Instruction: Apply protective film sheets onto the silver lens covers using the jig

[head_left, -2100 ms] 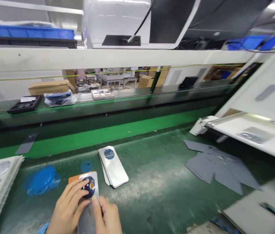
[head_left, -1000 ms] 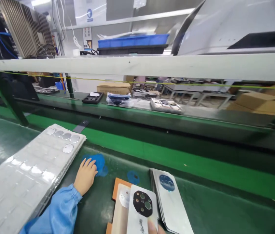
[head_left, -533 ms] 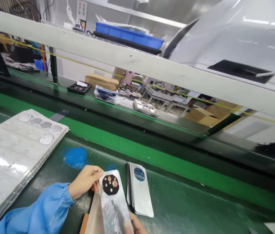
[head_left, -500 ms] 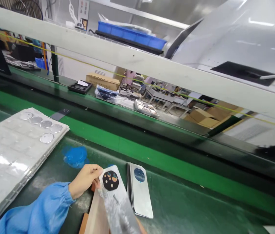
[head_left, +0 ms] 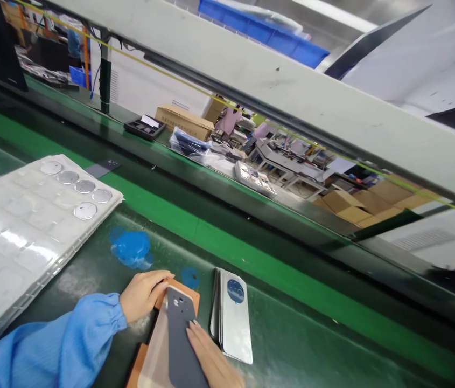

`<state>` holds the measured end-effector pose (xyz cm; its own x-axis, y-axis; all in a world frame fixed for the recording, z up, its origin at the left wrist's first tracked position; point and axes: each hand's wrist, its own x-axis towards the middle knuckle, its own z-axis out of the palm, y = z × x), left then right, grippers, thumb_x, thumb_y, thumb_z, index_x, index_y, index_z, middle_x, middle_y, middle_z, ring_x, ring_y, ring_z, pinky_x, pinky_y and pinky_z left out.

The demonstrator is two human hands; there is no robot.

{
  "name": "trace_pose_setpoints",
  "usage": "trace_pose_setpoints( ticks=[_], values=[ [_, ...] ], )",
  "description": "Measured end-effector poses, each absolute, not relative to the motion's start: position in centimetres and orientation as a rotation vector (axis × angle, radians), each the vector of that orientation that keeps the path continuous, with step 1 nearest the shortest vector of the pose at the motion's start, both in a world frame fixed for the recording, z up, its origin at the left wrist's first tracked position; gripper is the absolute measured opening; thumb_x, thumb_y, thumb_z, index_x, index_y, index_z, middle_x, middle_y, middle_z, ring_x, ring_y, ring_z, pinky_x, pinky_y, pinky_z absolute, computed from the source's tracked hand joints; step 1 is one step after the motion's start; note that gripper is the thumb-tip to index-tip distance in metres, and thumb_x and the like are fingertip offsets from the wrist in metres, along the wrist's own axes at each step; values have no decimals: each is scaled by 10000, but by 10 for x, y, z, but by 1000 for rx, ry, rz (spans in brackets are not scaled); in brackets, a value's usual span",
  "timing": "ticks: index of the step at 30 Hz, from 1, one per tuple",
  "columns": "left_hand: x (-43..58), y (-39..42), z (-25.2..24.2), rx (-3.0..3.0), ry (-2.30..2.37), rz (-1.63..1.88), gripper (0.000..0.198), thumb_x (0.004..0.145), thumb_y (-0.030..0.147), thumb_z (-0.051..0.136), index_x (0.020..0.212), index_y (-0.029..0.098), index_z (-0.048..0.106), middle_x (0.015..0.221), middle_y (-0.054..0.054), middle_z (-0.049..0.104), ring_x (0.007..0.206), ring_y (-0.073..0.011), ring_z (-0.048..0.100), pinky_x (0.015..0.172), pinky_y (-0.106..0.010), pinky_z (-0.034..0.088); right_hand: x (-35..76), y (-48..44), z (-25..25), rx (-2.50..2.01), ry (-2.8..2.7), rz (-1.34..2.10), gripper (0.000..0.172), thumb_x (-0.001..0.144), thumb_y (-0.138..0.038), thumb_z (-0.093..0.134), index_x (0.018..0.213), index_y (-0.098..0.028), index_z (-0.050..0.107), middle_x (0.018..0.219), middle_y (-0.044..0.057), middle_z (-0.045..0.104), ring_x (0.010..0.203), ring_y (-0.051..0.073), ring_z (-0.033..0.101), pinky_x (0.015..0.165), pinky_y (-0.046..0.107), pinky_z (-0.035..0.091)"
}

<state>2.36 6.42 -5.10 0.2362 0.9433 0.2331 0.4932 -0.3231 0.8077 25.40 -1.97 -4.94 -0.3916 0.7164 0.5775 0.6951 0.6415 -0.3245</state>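
Head view: left hand (head_left: 143,295) curled on orange pad (head_left: 190,297); right hand (head_left: 211,353) flat on matte grey sheet (head_left: 181,345).

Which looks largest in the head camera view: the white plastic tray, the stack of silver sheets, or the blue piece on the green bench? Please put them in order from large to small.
1. White blister tray
2. Stack of silver sheets
3. Blue film scrap

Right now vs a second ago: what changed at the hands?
The raised silver sheet with the black round patch is out of view. A dark grey sheet now lies flat on the orange pad; flipped or another sheet, can't tell. The right hand came down onto it, and the left hand is at its top edge. The stack of silver sheets and disc tray stayed put.
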Motion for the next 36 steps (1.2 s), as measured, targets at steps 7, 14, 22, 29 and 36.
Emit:
trace_pose_setpoints(
  ticks=[7,14,22,29,36],
  values=[
    [29,60,-57,2250,1246,836,334,965,194,385,1225,210,593,1278,-67,644,1233,-191,563,1070,-368,455,257,-15,-58,-1035,-2377,-70,535,886,-84,324,1393,-169,473,1309,57,608,1212,181,571,941,283,536],
    [27,65,-48,2490,1095,650,328,981,209,417,1276,172,555,1302,-89,626,1301,-245,498,1106,-467,395,258,-8,-46,-1005,-2520,-38,498,819,-21,352,1242,-104,602,1241,82,651,1173,174,599,965,253,515],
    [28,57,-32,2689,956,323,401,896,496,583,1228,275,625,1456,-95,475,1406,-362,312,1111,-565,314,253,-9,-47,-980,-2589,-163,438,827,-11,370,1140,-105,661,1178,88,680,1088,214,651,879,336,580],
    [31,29,-29,2690,1020,240,571,824,570,637,1260,202,612,1461,-157,449,1389,-367,345,1142,-562,260,244,-41,-70,-1019,-2632,-383,456,812,-135,444,1220,-17,611,1277,179,602,1137,336,605,844,391,600],
    [11,-4,-7,2577,860,326,561,891,501,590,1374,227,507,1389,-48,553,1390,-278,370,1200,-456,220,224,-66,-100,-1294,-2271,-267,697,842,-87,439,1513,-153,263,1246,83,638,1106,338,625,771,397,622]
  ],
)
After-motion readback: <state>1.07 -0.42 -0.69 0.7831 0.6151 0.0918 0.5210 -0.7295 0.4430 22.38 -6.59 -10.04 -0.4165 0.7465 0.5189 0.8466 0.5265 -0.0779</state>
